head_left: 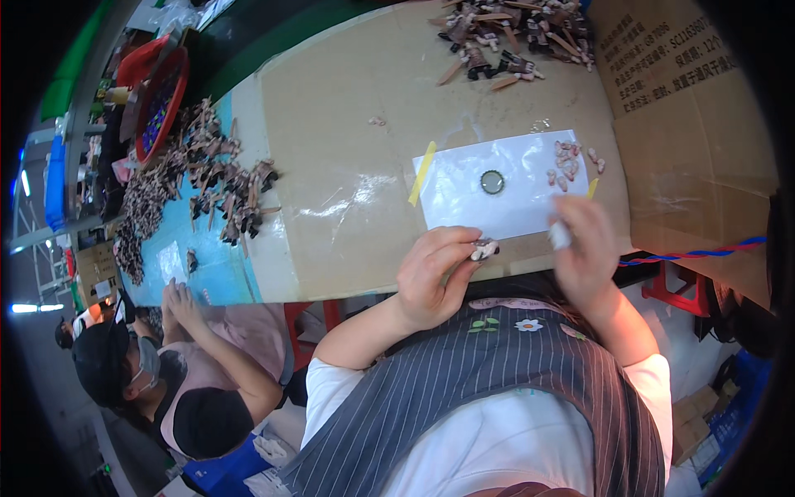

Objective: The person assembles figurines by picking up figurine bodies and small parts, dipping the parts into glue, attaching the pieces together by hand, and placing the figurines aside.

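Observation:
Between the thumb and fingers of my left hand (435, 269) is a small dark and pale figurine (484, 249), held just past the table's near edge. My right hand (585, 248) is smeared by motion beside the sheet's near right corner. Something white shows at its fingertips; I cannot tell whether it is held or worn. A white sheet (464, 207) lies on the cardboard tabletop. On it sits a metal bottle cap (492, 181), and several small pinkish pieces (567, 161) lie at its right side.
Yellow tape (421, 174) holds the sheet's left side. Figurines with wooden sticks (505, 37) are heaped at the far right; more (236, 195) spread over the blue surface at left. A cardboard box (679, 124) borders the right. A co-worker's hands (180, 306) are at far left.

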Tool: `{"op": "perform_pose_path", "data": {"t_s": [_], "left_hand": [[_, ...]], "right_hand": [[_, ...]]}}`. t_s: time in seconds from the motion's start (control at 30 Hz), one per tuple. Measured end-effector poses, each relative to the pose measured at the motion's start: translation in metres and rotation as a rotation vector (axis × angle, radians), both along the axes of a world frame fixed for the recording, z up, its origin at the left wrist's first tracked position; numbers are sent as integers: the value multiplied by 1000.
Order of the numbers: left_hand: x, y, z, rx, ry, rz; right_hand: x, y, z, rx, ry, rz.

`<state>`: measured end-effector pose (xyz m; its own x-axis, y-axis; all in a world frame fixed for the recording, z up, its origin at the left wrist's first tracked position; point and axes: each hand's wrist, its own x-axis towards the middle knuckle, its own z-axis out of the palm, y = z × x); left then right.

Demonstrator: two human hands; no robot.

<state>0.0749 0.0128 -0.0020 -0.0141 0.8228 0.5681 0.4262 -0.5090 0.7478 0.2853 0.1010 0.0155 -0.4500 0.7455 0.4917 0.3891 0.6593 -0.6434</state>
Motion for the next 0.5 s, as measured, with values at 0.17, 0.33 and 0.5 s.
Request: {"op": "perform_pose_path", "data": {"t_s": [0.17, 0.33, 0.5], "left_hand": [[-9, 7, 5, 227, 226, 88], [-19, 4, 10, 289, 390, 127], [-83, 3, 29, -282, 475, 365]], "right_hand": [[11, 20, -15, -125, -205, -218], [6, 24, -20, -163, -217, -230], [9, 27, -28, -228, -167, -276]]}}
